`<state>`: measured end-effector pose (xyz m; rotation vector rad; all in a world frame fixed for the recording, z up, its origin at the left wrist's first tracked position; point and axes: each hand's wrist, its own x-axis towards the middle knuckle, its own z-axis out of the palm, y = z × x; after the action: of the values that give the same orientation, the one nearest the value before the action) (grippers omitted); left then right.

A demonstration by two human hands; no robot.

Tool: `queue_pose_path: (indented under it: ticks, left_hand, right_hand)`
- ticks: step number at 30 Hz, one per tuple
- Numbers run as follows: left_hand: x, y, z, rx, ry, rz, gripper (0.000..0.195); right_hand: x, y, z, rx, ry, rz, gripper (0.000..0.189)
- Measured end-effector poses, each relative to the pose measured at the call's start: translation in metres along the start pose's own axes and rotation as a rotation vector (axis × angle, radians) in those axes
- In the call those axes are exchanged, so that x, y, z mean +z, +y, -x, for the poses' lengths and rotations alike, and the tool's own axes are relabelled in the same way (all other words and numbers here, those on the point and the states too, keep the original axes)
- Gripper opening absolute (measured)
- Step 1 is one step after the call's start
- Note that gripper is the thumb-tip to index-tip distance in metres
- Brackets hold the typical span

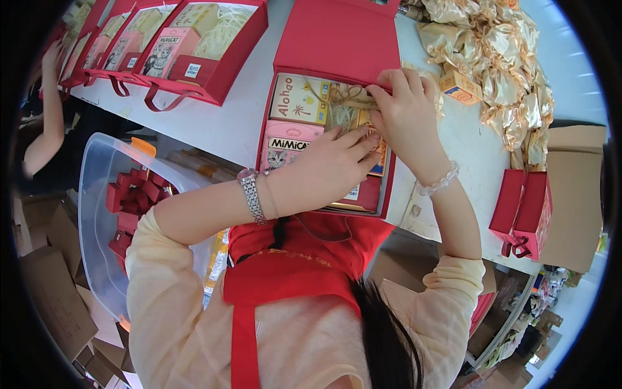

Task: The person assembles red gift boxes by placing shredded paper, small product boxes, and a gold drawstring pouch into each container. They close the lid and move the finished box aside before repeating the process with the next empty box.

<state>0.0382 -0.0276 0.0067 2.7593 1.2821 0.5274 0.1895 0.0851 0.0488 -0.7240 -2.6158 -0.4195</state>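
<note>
In front of me lies a red gift box point(335, 36) with its lid raised. Inside, an Alohao carton point(295, 97) sits at the far left, and a pink Mimicat carton point(291, 133) is just nearer. A kraft-paper item tied with twine point(352, 95) lies along the far right, with the fingertips of my right hand point(406, 107) on its end. My left hand point(335, 163) reaches across the box, fingers spread over a yellow and blue carton point(380, 160). A red carton point(369, 194) lies in the near right corner. Pale shredded filler point(341, 116) shows in the middle.
Several open red gift boxes point(238, 63) stand at the upper left. Gold satin pouches point(486, 63) and an orange carton point(460, 87) lie at the upper right, above two red boxes point(522, 209). A clear plastic tub point(97, 243) holds small red boxes. A co-worker's arm point(51, 112) is at far left.
</note>
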Motion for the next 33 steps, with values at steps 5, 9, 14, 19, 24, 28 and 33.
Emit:
queue_pose_path:
  ticks: [5, 9, 14, 19, 24, 28, 33]
  left_hand:
    - [-0.002, 0.004, 0.005, -0.008, -0.052, -0.007, 0.05]
    - [-0.004, 0.008, 0.006, -0.016, -0.086, -0.071, 0.05]
    - [-0.004, 0.007, 0.006, -0.014, -0.09, -0.039, 0.049]
    - [-0.004, 0.007, 0.005, -0.014, -0.048, -0.045, 0.046]
    - [-0.003, 0.01, 0.006, -0.055, -0.064, -0.053, 0.048]
    - [-0.002, 0.012, 0.005, -0.102, -0.089, -0.007, 0.054]
    - [-0.002, 0.012, 0.005, -0.123, -0.092, 0.019, 0.055]
  right_hand:
    - [0.003, -0.011, 0.008, 0.004, -0.11, 0.169, 0.031]
    - [0.004, -0.016, 0.008, -0.033, -0.13, 0.173, 0.036]
    - [-0.001, -0.018, -0.005, -0.03, -0.095, 0.226, 0.038]
    - [0.015, -0.025, -0.008, -0.034, -0.05, -0.067, 0.044]
    - [0.021, -0.019, -0.008, -0.052, -0.039, -0.114, 0.04]
    - [0.018, -0.018, -0.011, -0.059, -0.102, -0.131, 0.04]
    - [0.014, -0.022, -0.013, -0.05, -0.143, -0.086, 0.041]
